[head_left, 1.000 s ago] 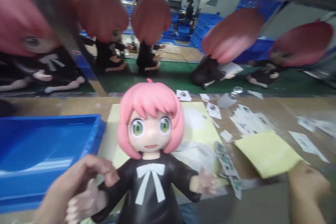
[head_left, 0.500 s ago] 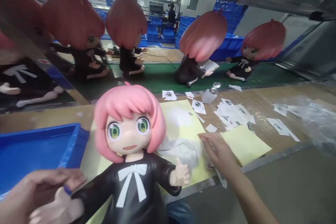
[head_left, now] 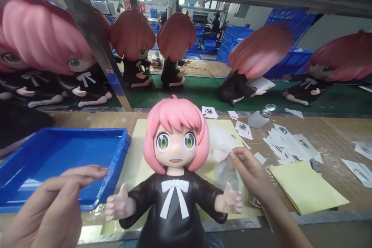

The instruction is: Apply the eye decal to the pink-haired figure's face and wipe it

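A pink-haired figure (head_left: 177, 151) in a black dress with a white bow stands before me, its green eyes facing me and both arms spread. To its right, my right hand (head_left: 252, 174) pinches a thin whitish cloth (head_left: 226, 168) between thumb and fingers, lifting part of it off the yellow paper. My left hand (head_left: 58, 201) is over the near side of the blue tray (head_left: 127, 143), fingers stretched forward, with nothing visible in it. It is apart from the figure's hand (head_left: 117, 203).
More pink-haired figures (head_left: 261, 52) sit along the green belt (head_left: 200, 89) behind the bench. A bottle (head_left: 258, 118) with a metal top stands at the right, beside scattered eye-print papers (head_left: 303, 143). A folded yellow sheet (head_left: 308, 186) lies near the front edge. A metal post (head_left: 90, 35) rises at left.
My right hand has taken hold of the cloth. My left hand has moved off the figure's arm. The figure now appears upright and farther from me; the view has shifted left.
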Available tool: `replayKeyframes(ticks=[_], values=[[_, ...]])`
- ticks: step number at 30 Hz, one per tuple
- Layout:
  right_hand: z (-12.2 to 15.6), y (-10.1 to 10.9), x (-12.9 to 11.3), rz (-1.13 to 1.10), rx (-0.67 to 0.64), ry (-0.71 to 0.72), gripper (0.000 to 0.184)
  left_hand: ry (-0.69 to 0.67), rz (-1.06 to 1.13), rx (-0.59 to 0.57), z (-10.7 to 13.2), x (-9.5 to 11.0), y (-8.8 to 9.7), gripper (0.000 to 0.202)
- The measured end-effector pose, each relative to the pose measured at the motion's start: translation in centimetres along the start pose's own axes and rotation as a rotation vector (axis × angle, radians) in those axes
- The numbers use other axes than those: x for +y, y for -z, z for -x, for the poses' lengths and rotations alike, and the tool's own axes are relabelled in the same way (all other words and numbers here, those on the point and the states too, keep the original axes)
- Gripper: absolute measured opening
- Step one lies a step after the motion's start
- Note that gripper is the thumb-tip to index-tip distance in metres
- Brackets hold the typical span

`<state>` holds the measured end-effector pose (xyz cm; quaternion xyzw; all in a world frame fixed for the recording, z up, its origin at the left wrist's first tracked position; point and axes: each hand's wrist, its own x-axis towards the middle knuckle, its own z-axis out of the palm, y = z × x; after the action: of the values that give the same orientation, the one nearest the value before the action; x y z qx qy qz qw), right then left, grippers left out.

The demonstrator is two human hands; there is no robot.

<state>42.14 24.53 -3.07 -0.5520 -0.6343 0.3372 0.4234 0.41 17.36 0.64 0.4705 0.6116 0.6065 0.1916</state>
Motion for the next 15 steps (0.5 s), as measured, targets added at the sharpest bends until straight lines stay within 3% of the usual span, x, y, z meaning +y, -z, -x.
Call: replayKeyframes(ticks=[2,5,7,9,11,12,15], values=[[-0.1,1.5,-2.6,-0.182,0.100,-0.028,0.037,-0.033,0.104,-0.054,-1.4,1.6,-0.7,0.027],[-0.7,2.5,-6.8,-0.427,0.132,-0.018,0.033,-0.049,0.124,-0.191,-3.1,7.2,-3.5,0.019],[-1.2,2.4,-9.3,-0.541,0.094,0.007,0.030,-0.067,0.114,-0.404,-3.6,11.5,-6.1,0.019],[-1.5,1.9,-11.5,-0.621,0.042,0.047,0.029,-0.111,0.127,-0.737,-3.8,14.7,-8.9,0.026],[-1.6,1.4,-13.2,-0.670,-0.021,0.087,0.029,-0.076,0.139,-1.003,-3.8,16.5,-11.4,0.027],[-1.5,1.2,-13.8,-0.684,-0.051,0.106,0.027,-0.038,0.165,-1.079,-3.8,17.0,-12.3,0.027],[-1.5,1.3,-15.1,-0.686,-0.088,0.160,0.018,0.078,0.371,-1.082,-3.7,17.8,-14.2,0.025]])
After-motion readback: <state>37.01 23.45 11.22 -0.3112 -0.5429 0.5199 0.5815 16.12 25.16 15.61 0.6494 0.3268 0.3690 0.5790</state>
